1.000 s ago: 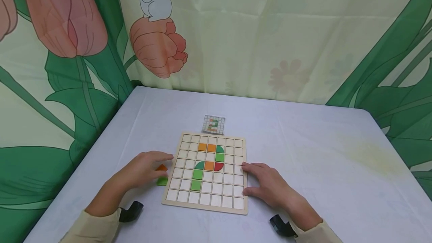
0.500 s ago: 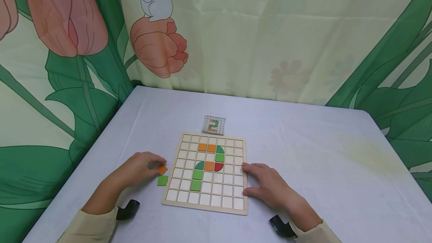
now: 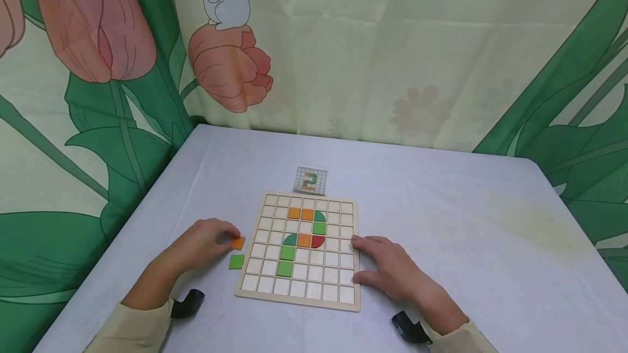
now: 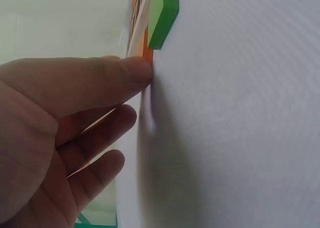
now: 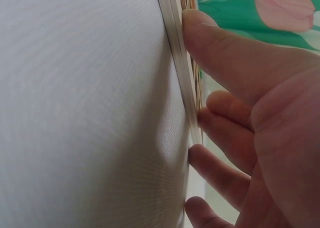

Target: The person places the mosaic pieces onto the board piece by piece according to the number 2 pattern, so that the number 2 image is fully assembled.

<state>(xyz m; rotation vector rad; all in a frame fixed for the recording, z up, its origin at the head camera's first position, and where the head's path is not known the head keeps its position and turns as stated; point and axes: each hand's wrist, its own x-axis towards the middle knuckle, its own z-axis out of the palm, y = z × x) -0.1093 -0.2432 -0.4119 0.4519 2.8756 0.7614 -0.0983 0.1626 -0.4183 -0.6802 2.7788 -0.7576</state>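
The left hand [image 3: 205, 245] pinches an orange square tile [image 3: 237, 243] between thumb and fingertips, just left of the wooden grid board [image 3: 299, 302]. In the left wrist view, the thumb hides most of that orange tile [image 4: 148, 54]. A light green square tile [image 3: 236, 261] lies on the cloth just nearer than the orange one. At the board's right edge rests the right hand [image 3: 394, 268], its thumb and fingertips touching the rim [image 5: 180, 53] with the fingers spread. Orange, green and red pieces sit in the grid, including a red quarter-round piece [image 3: 318, 241].
A small card [image 3: 311, 181] with a printed coloured grid pattern lies just beyond the board. White cloth [image 3: 441, 222] covers the table, and a printed curtain [image 3: 343, 53] hangs behind it.
The left hand has drawn back from the board's left edge and now pinches the orange tile, which has turned slightly and shifted. The right hand and board stay put.
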